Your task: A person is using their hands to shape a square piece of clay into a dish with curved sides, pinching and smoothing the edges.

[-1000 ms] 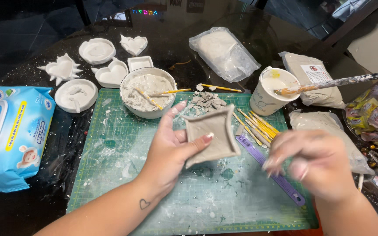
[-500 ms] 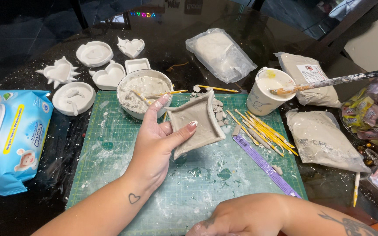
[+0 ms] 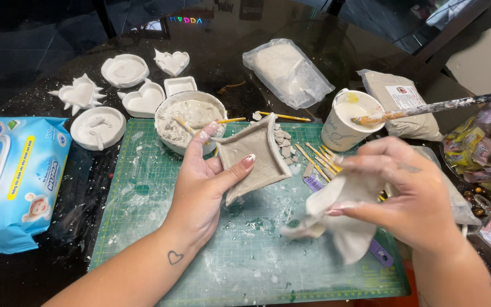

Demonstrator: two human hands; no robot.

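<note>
My left hand [image 3: 203,185] holds a square grey clay dish [image 3: 255,157] with raised corners, tilted up above the green cutting mat [image 3: 143,227]. The thumb presses on the dish's inner face and the fingers support it from behind. My right hand [image 3: 407,193] grips a crumpled white wipe [image 3: 345,219] to the right of the dish, a little lower and apart from it. Behind the dish stands a white bowl [image 3: 191,116] of grey clay mix with a stick in it.
Several white moulds [image 3: 123,69] lie at the back left. A blue pack of wipes [image 3: 9,176] sits at the left. A paper cup [image 3: 350,116] with a long brush, wooden sticks [image 3: 319,156], clay crumbs, bags of powder [image 3: 288,71] and a sweets bag [image 3: 481,145] crowd the right.
My right hand dropped out of sight low down, then came back up holding the white wipe. The left hand has kept the dish raised, turning it slightly.
</note>
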